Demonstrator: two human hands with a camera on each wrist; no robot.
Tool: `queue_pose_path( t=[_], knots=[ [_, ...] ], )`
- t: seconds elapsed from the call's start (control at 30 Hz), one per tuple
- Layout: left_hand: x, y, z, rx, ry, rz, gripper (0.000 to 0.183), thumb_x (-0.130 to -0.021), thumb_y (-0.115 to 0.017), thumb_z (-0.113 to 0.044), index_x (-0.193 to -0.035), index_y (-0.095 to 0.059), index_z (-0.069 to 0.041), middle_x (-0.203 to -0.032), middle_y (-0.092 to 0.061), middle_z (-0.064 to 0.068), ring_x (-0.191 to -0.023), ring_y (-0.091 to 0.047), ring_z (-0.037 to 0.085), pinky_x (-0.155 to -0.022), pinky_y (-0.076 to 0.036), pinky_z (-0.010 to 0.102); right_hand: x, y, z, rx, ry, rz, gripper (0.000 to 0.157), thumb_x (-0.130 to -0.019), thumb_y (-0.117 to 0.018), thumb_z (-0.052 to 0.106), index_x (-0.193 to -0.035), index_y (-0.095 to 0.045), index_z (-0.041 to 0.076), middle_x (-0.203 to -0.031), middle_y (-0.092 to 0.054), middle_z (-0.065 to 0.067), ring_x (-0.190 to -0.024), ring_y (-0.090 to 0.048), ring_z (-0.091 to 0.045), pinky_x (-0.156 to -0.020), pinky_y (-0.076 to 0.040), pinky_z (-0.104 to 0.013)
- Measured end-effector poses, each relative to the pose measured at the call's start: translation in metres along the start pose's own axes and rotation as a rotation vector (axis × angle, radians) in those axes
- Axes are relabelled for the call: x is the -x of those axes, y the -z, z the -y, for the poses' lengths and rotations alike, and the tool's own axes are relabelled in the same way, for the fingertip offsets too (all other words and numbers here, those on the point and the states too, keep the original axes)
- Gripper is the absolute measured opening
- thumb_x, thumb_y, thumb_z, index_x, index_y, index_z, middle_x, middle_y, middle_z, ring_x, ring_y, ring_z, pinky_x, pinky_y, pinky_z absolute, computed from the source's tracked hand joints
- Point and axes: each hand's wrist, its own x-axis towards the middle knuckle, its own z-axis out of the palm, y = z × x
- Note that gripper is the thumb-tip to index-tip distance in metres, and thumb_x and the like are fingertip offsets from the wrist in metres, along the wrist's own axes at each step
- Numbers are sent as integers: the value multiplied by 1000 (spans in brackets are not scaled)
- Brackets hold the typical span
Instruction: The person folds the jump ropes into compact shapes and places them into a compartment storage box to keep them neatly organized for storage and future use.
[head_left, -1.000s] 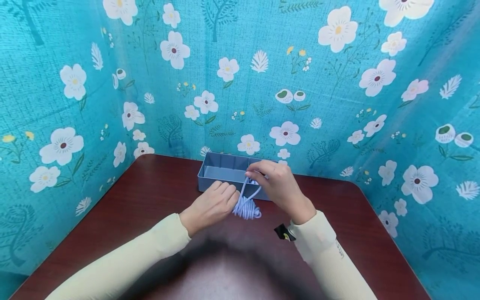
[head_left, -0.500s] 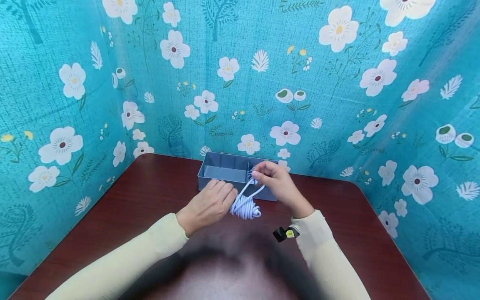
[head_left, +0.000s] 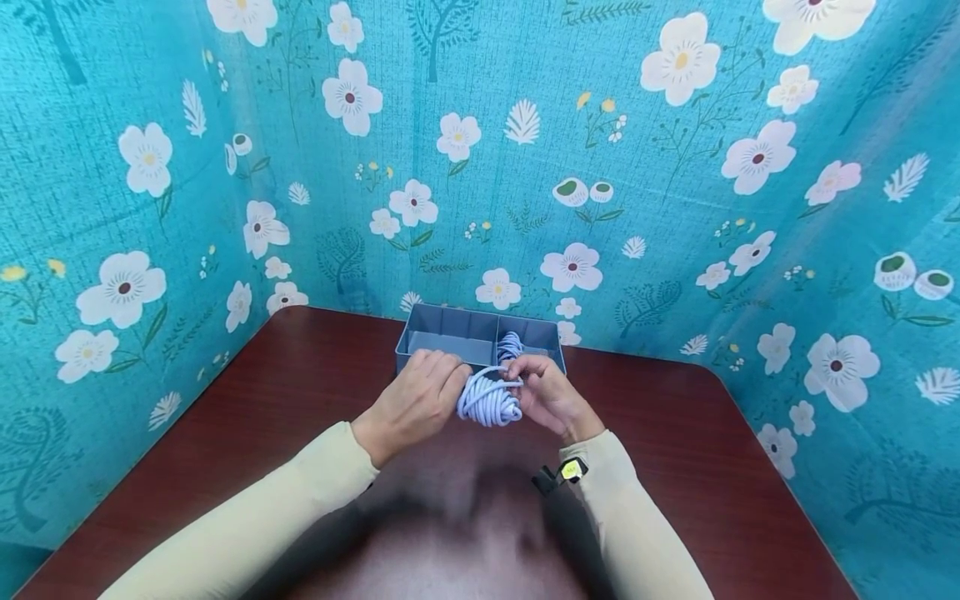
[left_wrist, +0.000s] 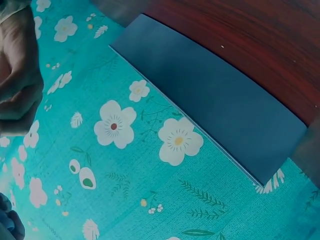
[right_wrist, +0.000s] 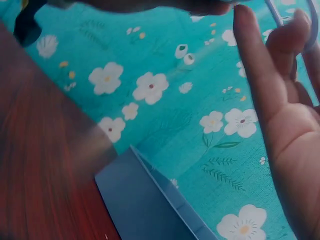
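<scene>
Between my two hands, in front of the grey-blue box, is a wound bundle of pale lavender cord point(head_left: 489, 403). My left hand point(head_left: 416, 400) grips the bundle's left end, its fingers curled and knuckles up. On the other side my right hand point(head_left: 551, 396) pinches a strand of the cord at the bundle's upper right. In the right wrist view the fingers of the right hand point(right_wrist: 285, 105) are bent near a loop of the cord, partly cut off by the frame. The bundle itself is out of sight in the left wrist view.
Behind the hands, the divided grey-blue box point(head_left: 450, 343) stands at the back of the dark red-brown table point(head_left: 322, 367). Another coil of lavender cord point(head_left: 511, 344) lies in its right compartment. A teal flowered curtain point(head_left: 480, 200) surrounds the table's back and sides.
My right hand has come down and turned, drawing the cord strand closer to the bundle. The bundle has risen slightly in my left hand. The coil in the box is now more visible.
</scene>
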Motion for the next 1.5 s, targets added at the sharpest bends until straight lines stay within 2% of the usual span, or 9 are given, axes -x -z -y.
queue_pose_path(
  t=[0.2, 0.33, 0.47, 0.63, 0.73, 1.13, 1.23, 1.33, 1.5],
  knots=[
    [-3, 1, 0, 20, 48, -21, 30, -101, -28, -9, -107, -54, 3, -96, -57, 14, -83, -53, 26, -65, -42, 37, -1, -1, -8, 102, 68, -16, 17, -85, -73, 26, -96, -75, 13, -100, -65, -2, -91, -55, -14, -74, -49, -23],
    [-4, 1, -1, 5, 103, -4, 18, -95, -52, -7, -108, -55, 5, -97, -57, 15, -85, -54, 27, -67, -43, 37, -3, -10, -13, 136, 100, -154, 16, -89, -69, 28, -93, -75, 14, -117, -63, -5, -109, -53, -19, -83, -49, -25],
    [-6, -1, -1, -15, 190, 5, 34, -83, -72, -6, -109, -54, 6, -99, -57, 17, -90, -55, 29, -70, -45, 39, -9, -23, -16, 99, 148, -297, 13, -92, -67, 24, -89, -73, 12, -122, -62, -7, -113, -54, -21, -84, -49, -26],
    [-8, -4, -1, -38, 281, 8, 29, -85, -69, -3, -109, -54, 6, -99, -55, 17, -90, -53, 28, -69, -42, 39, -15, -35, -23, 20, 225, -430, 12, -96, -60, 10, -92, -71, 9, -96, -65, -4, -91, -59, -13, -77, -49, -24],
    [-9, -7, -1, -57, 303, 21, 34, -83, -72, -6, -109, -54, 5, -98, -55, 16, -88, -52, 26, -68, -42, 38, -16, -38, -29, 0, 242, -503, 16, -98, -55, 4, -95, -71, 9, -94, -62, -2, -85, -59, -12, -77, -50, -24],
    [-15, -19, 6, -118, 409, 106, 27, -87, -69, -9, -105, -55, 5, -85, -49, 14, -74, -46, 25, -59, -36, 35, -16, -51, -50, -95, 287, -649, 19, -102, -44, 2, -110, -61, 5, -112, -68, -12, -104, -66, -25, -95, -45, -42],
    [-15, -24, 9, -148, 430, 133, 27, -86, -70, -11, -102, -55, 5, -83, -48, 13, -71, -45, 24, -58, -36, 35, -17, -58, -54, -52, 305, -691, 23, -98, -47, -2, -119, -55, -3, -120, -63, -18, -111, -62, -28, -98, -43, -43],
    [-15, -30, 8, -165, 452, 144, 28, -85, -71, -11, -102, -55, 5, -82, -49, 14, -70, -46, 25, -57, -37, 35, -21, -65, -59, 47, 307, -746, 43, -95, -54, -2, -135, -42, -9, -132, -53, -22, -120, -55, -30, -99, -43, -41],
    [-15, -39, 2, -148, 484, 159, 26, -87, -69, -10, -101, -54, 5, -81, -48, 14, -69, -47, 26, -55, -35, 35, -30, -75, -67, 124, 316, -832, 55, -93, -62, 4, -139, -32, -5, -137, -47, -22, -125, -49, -27, -101, -41, -37]
  ],
)
